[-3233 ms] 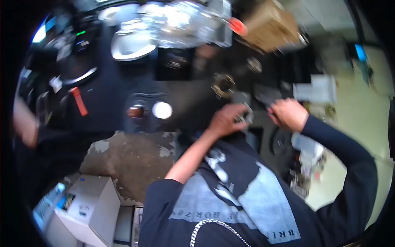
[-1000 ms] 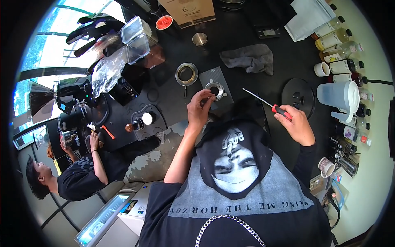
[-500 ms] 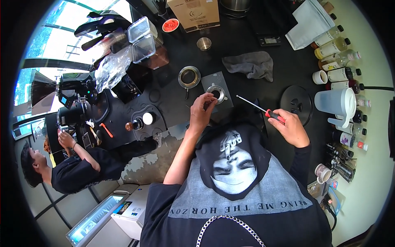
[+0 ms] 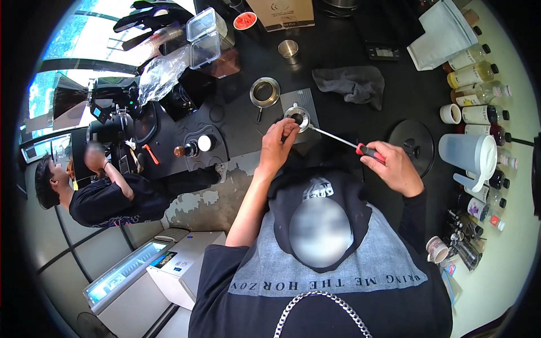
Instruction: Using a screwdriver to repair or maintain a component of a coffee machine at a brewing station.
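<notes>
My left hand (image 4: 277, 141) is closed, fingertips pinched at the near-left rim of a metal ring part (image 4: 304, 119), which rests on a grey square plate (image 4: 289, 97); whether a small piece is between the fingers is unclear. My right hand (image 4: 389, 166) grips a red-and-black screwdriver (image 4: 335, 136), its long shaft reaching to the part's right edge. A metal ring with a handle (image 4: 274, 94) lies just beyond to the left, and a crumpled grey cloth (image 4: 352, 84) lies behind the plate.
A co-worker (image 4: 104, 200) stands at equipment (image 4: 112, 104) on the left. A black disc (image 4: 408, 141), pitcher (image 4: 462, 152) and several bottles (image 4: 473, 76) line the right. A tamper mat (image 4: 211, 160), plastic containers (image 4: 205, 48), steel cup (image 4: 288, 50) and cardboard box (image 4: 282, 11) surround the work spot.
My right hand has brought the screwdriver left and up, so its tip now meets the ring part. My left hand stays at the rim. The co-worker's hands have risen.
</notes>
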{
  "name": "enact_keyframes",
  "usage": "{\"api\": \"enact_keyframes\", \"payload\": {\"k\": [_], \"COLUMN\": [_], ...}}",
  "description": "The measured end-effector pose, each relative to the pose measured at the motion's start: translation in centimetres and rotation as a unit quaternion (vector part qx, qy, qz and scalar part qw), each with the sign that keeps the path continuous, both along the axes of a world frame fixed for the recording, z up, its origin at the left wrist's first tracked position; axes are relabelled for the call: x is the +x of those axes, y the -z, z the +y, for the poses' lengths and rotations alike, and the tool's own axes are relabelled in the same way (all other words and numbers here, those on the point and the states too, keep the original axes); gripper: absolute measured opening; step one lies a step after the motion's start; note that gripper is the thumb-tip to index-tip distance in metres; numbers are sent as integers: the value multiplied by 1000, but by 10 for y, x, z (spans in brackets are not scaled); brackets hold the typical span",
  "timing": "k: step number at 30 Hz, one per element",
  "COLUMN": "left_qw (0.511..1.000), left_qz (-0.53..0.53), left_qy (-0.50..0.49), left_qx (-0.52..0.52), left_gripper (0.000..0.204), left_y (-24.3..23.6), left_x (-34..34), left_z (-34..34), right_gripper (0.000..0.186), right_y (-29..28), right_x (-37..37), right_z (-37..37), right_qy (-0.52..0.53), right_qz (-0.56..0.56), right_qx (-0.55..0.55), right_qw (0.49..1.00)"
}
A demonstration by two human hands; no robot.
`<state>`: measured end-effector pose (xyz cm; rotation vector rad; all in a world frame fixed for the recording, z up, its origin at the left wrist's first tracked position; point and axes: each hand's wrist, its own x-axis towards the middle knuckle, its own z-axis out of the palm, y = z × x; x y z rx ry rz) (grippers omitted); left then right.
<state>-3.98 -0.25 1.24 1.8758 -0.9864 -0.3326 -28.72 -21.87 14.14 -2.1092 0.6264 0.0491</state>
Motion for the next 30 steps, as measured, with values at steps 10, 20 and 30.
{"api": "enact_keyframes", "payload": {"k": [10, 20, 30], "left_qw": [985, 987, 971], "left_qz": [-122, -11, 166], "left_qy": [120, 152, 169], "left_qx": [-19, -40, -11], "left_gripper": [35, 22, 23], "left_y": [0, 12, 7], "left_x": [26, 44, 51], "left_z": [1, 0, -11], "right_gripper": [32, 35, 36], "right_y": [-18, -32, -28], "right_x": [35, 47, 45], "right_z": [46, 106, 126], "right_qy": [50, 160, 212], "right_qz": [39, 95, 92], "right_qx": [-55, -75, -84], "right_qw": [996, 980, 969]}}
